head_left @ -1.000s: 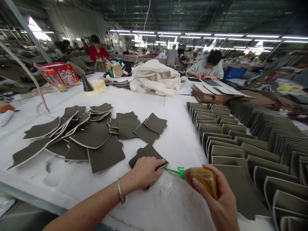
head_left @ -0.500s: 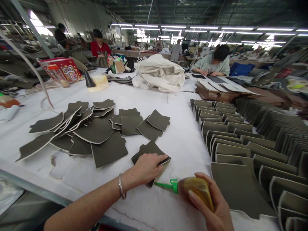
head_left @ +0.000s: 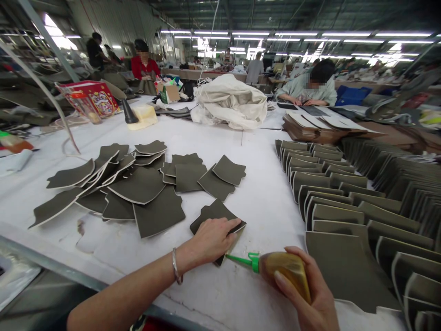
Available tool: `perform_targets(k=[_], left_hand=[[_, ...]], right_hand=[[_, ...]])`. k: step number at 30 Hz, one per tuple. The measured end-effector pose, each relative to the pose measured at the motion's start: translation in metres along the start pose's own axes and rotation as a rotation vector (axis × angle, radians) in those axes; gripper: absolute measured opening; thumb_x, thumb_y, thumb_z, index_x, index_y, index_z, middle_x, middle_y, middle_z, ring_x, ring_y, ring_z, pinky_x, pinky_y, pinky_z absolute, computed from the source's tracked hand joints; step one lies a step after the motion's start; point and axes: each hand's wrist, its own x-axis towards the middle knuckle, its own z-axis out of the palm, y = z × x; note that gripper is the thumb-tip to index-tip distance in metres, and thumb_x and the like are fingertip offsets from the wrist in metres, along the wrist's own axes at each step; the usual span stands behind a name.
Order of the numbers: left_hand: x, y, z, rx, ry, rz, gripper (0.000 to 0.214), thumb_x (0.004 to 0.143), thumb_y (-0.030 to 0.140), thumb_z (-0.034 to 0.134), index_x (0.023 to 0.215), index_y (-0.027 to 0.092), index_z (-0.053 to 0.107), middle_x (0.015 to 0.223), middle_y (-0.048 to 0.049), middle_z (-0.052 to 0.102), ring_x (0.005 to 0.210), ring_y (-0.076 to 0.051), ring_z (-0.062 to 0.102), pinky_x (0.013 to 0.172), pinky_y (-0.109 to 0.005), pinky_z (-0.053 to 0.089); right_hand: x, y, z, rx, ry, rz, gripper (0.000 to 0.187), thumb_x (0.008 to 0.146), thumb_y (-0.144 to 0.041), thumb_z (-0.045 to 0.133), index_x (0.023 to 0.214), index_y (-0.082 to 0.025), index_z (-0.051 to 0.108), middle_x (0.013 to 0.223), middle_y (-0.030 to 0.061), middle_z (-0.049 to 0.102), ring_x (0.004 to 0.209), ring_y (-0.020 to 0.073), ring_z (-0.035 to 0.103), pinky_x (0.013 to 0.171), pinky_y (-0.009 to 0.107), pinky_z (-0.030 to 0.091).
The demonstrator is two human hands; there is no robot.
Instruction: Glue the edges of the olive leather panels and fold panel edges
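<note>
My left hand [head_left: 212,240] rests on a dark olive cut panel [head_left: 215,211] on the white table, index finger stretched along its right edge. Its other fingers lie over the panel, and part of the panel is hidden beneath them. My right hand [head_left: 315,287] is wrapped round a squeeze bottle [head_left: 284,269] of amber liquid with a green nozzle. The bottle is tilted on its side, and the nozzle tip meets the near edge of the panel, just below my left hand. Left of my hands lies a loose heap of similar panels [head_left: 138,184].
Rows of folded olive panels [head_left: 330,193] stand along the right side. Farther back are a stack of brown and white pieces [head_left: 306,126], a bundled white cloth [head_left: 230,101], a black cone [head_left: 128,112] and a red bag [head_left: 99,101]. Co-workers sit beyond the table.
The view has shifted slightly. My left hand stays on the panel, and the bottle's nozzle tip remains at the panel's near edge, a little farther along it.
</note>
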Motion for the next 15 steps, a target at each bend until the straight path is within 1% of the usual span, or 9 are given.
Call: perform_targets(k=[3,5,8,9,13,15], left_hand=[[0.001,-0.001,0.002,0.001,-0.001,-0.005,0.044,0.094,0.032,0.040,0.137,0.029,0.049,0.110,-0.0056,0.068,0.098,-0.028,0.065,0.084,-0.040,0.050],[0.001,-0.001,0.002,0.003,-0.006,-0.006,0.045,0.094,0.032,0.040,0.137,0.029,0.048,0.111,-0.0060,0.068,0.100,-0.028,0.065,0.085,-0.038,0.050],[0.001,-0.001,0.002,-0.004,-0.015,-0.001,0.044,0.094,0.030,0.040,0.137,0.029,0.049,0.113,-0.0061,0.067,0.101,-0.026,0.064,0.086,-0.036,0.049],[0.001,-0.001,0.002,-0.007,-0.018,-0.001,0.044,0.094,0.030,0.039,0.137,0.029,0.049,0.112,-0.0059,0.067,0.101,-0.026,0.064,0.086,-0.035,0.049],[0.001,0.000,0.000,-0.008,-0.028,-0.004,0.044,0.094,0.031,0.040,0.137,0.030,0.049,0.110,-0.0057,0.067,0.098,-0.026,0.065,0.086,-0.037,0.049],[0.002,0.000,0.001,-0.004,-0.026,-0.003,0.045,0.094,0.032,0.039,0.138,0.029,0.048,0.111,-0.0063,0.067,0.099,-0.027,0.064,0.086,-0.038,0.049]], right_hand=[[0.004,0.005,-0.002,0.002,-0.063,-0.021,0.054,0.072,-0.057,0.069,0.113,-0.026,0.054,0.111,0.0007,0.058,0.097,0.0227,0.057,0.089,0.027,0.044],[0.009,0.010,-0.005,-0.024,-0.035,-0.039,0.055,0.071,-0.056,0.070,0.115,-0.026,0.054,0.113,0.0018,0.058,0.098,0.0240,0.057,0.088,0.029,0.044],[0.013,0.015,-0.007,-0.059,0.038,-0.068,0.062,0.067,-0.057,0.074,0.117,-0.026,0.055,0.112,0.0034,0.060,0.097,0.0263,0.059,0.084,0.031,0.045],[0.013,0.015,-0.006,-0.053,0.039,-0.070,0.061,0.067,-0.056,0.074,0.117,-0.026,0.055,0.111,0.0031,0.060,0.097,0.0262,0.059,0.083,0.031,0.045],[0.007,0.011,-0.003,0.026,-0.046,-0.046,0.051,0.071,-0.054,0.071,0.112,-0.028,0.057,0.108,-0.0001,0.061,0.095,0.0221,0.058,0.084,0.026,0.046],[0.008,0.010,-0.002,0.032,-0.037,-0.033,0.052,0.070,-0.054,0.072,0.113,-0.028,0.056,0.106,-0.0006,0.061,0.092,0.0211,0.059,0.082,0.025,0.046]])
